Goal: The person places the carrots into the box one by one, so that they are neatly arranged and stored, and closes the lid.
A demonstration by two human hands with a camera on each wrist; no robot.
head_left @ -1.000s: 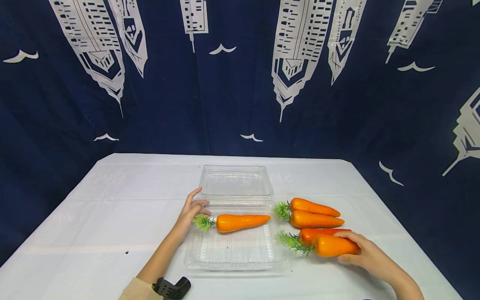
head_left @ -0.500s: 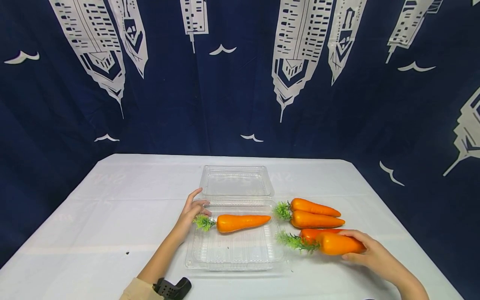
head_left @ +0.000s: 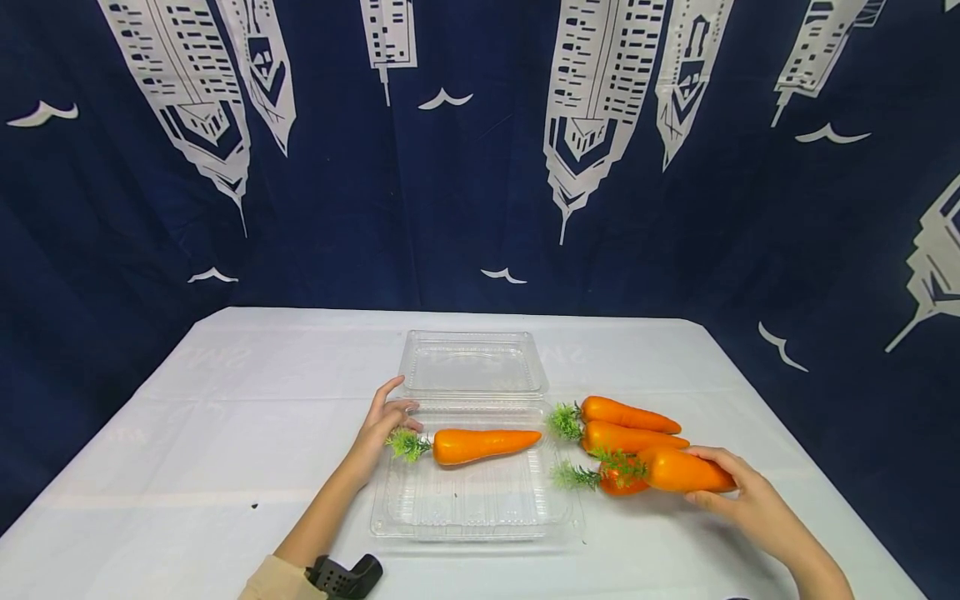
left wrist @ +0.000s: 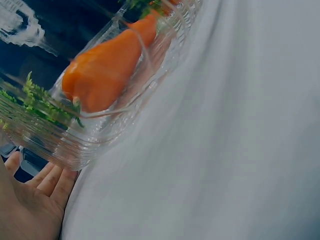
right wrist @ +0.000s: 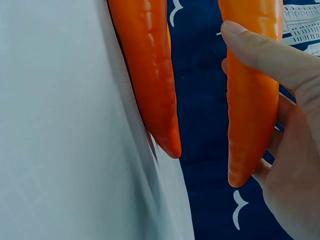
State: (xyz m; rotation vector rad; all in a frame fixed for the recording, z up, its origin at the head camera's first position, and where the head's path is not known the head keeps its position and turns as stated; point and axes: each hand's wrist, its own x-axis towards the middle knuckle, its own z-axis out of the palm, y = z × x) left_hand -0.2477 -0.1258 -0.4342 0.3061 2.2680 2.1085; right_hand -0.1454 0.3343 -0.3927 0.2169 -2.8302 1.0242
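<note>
So a navy cloth (head_left: 465,200) with white building prints is hanging behind a white table (head_left: 225,475). The raised carrot (head_left: 686,471) is sitting right in the grip of the right hand (head_left: 753,504), thumb and fingers clamping its body near the tip. It's covering part of a darker carrot (head_left: 617,485) on the table, and the right wrist view is showing their tips apart. Two more carrots (head_left: 633,437) are lying side by side just beyond. To the left, a clear box (head_left: 465,531) is holding one boxed carrot (head_left: 480,446), lid (head_left: 472,362) lying back behind it. The left hand (head_left: 381,427) is touching the box's left side, fingers loosely spread, gripping nothing.
</note>
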